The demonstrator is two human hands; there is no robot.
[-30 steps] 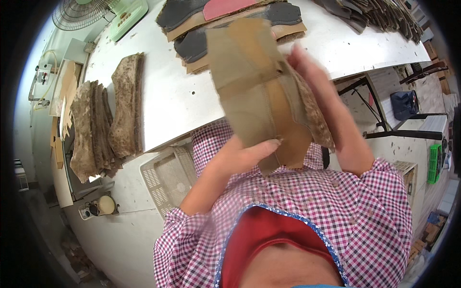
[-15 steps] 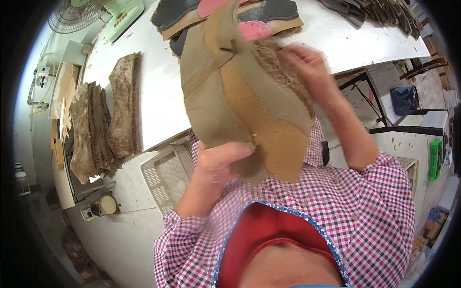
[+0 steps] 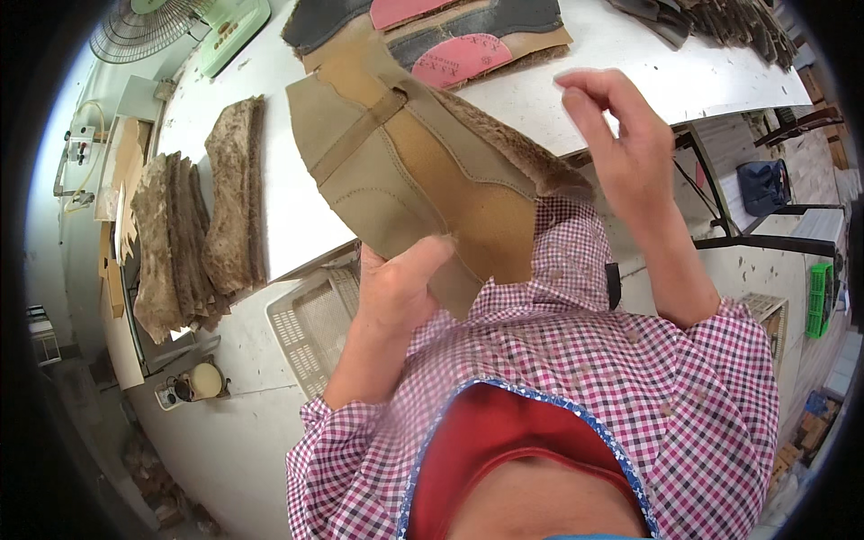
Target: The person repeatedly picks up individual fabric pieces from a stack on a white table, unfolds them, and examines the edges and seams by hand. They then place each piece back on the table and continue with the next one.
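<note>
Well, from my far-off seat I see the flat, stitched olive-and-tan cloth piece with a fuzzy brown back (image 3: 427, 166), up over the near edge of the long, smooth white table (image 3: 282, 193). The left hand (image 3: 396, 283) pinches its low end, thumb on top; I can't see all the fingers under it. The right hand (image 3: 630, 148) is free, near the same table edge, thumb and finger a bit apart, nothing seen between them. To hold this well, I'd press that thumb firmly and let the seams lie flat, since the far end may flop. Long, fuzzy brown fur-like strips (image 3: 234, 189) lie at the table's left; flat, stitched grey-and-pink pieces (image 3: 490, 36) lie on its far part.
</note>
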